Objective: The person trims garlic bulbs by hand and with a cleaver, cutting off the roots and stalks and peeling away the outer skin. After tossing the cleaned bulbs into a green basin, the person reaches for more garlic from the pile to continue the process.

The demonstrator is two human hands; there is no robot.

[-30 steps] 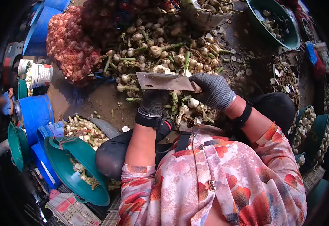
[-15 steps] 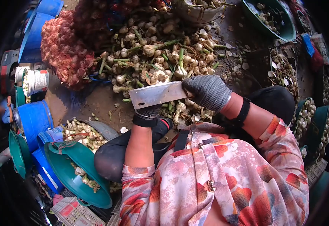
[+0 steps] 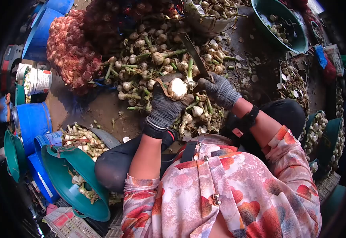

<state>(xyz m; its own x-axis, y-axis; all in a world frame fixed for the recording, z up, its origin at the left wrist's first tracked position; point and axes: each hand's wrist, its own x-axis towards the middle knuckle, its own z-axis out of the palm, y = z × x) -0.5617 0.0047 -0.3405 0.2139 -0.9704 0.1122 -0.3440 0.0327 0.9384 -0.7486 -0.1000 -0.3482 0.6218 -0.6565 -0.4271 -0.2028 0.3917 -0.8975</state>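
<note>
A large white garlic bulb (image 3: 177, 88) is held by my left hand (image 3: 164, 104), which wears a grey glove, in front of the garlic pile (image 3: 141, 59). My right hand (image 3: 222, 91), gloved as well, is closed round the handle of a knife (image 3: 195, 54). The broad blade points up and to the left over the pile, apart from the bulb. Garlic bulbs with green stems lie beyond and below both hands.
Red net sacks of garlic (image 3: 70, 51) stand at the upper left. A white bucket (image 3: 208, 23) and a green basin (image 3: 278, 29) are at the back. Blue tubs (image 3: 33, 123) and another green basin (image 3: 76, 180) sit to the left.
The blade has swung from lying across in front of the bulb to pointing up and away. My left hand, mostly hidden behind it before, has risen and now shows with the bulb.
</note>
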